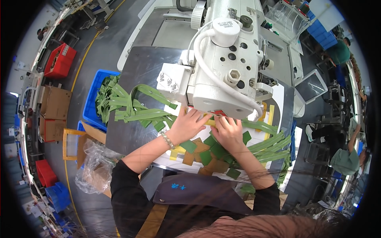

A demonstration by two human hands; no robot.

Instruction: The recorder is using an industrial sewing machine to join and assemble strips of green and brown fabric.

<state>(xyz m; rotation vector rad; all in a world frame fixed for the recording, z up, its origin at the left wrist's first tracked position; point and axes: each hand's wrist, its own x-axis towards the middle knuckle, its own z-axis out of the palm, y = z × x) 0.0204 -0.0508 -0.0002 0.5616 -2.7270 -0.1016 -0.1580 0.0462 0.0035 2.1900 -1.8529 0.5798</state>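
Observation:
Both hands lie under the head of a white sewing machine, close to its needle area. My left hand rests at the left, fingers stretched and apart, with the tips partly under the machine head. My right hand is to its right, fingers bent and close together; what they pinch is hidden. A flat green strap runs out from beside my right hand. Green square patches and brown square patches lie overlapping between my wrists. More green straps bunch left of my left hand.
A blue bin full of green straps stands left of the metal table. Below it are a cardboard box and clear plastic wrap. A screen stands at the right. Other people sit farther right.

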